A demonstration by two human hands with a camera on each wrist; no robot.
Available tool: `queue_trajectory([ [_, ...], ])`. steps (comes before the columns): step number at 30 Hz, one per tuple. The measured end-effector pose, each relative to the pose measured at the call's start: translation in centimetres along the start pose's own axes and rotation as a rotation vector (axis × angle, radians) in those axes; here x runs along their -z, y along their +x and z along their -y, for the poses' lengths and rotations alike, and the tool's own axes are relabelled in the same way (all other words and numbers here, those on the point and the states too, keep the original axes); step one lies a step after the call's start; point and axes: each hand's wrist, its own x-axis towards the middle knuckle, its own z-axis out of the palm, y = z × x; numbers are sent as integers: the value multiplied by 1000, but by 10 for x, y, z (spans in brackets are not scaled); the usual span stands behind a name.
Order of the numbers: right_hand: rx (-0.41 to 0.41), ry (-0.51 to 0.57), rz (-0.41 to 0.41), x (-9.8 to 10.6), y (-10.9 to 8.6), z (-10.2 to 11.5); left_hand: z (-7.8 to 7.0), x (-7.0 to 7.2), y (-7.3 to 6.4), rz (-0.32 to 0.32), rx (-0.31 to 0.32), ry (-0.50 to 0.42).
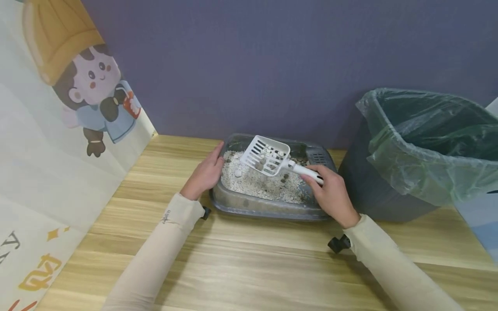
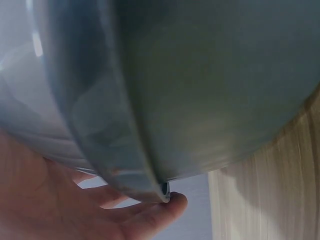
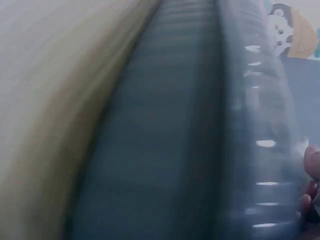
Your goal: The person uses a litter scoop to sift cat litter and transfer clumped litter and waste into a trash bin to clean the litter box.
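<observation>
A grey litter box (image 1: 268,211) filled with pale litter (image 1: 253,183) and some dark clumps sits on the wooden table. My left hand (image 1: 205,172) grips its left rim; in the left wrist view, the fingers (image 2: 150,217) curl at the lip of the box. My right hand (image 1: 330,192) holds a white litter scoop (image 1: 272,149) by its handle, above the right part of the box. The slotted head of the scoop hangs over the litter, tilted, with some clumps and grains lying in it. Only a few right fingertips (image 3: 312,162) show at the edge of the right wrist view.
A tall dark grey bin (image 1: 373,168), lined with a translucent green bag (image 1: 408,166), stands right of the box. Behind runs a dark blue wall (image 1: 272,65); a white panel with a cartoon figure (image 1: 99,82) borders the left. Bare wooden tabletop (image 1: 249,263) lies in front.
</observation>
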Motion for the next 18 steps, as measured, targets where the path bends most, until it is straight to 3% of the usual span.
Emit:
queue_trajectory([
  [5, 44, -24, -47, 26, 6, 18, 2, 0, 1, -2, -5, 0],
  [11, 108, -141, -163, 70, 16, 48, 6, 3, 0, 0, 4, -14],
  [17, 33, -273, -325, 132, 19, 74, 9, 4, 2, -4, -1, -16],
  [18, -35, -310, -337, 144, 19, 78, 9, 3, 2, -5, -4, -18],
])
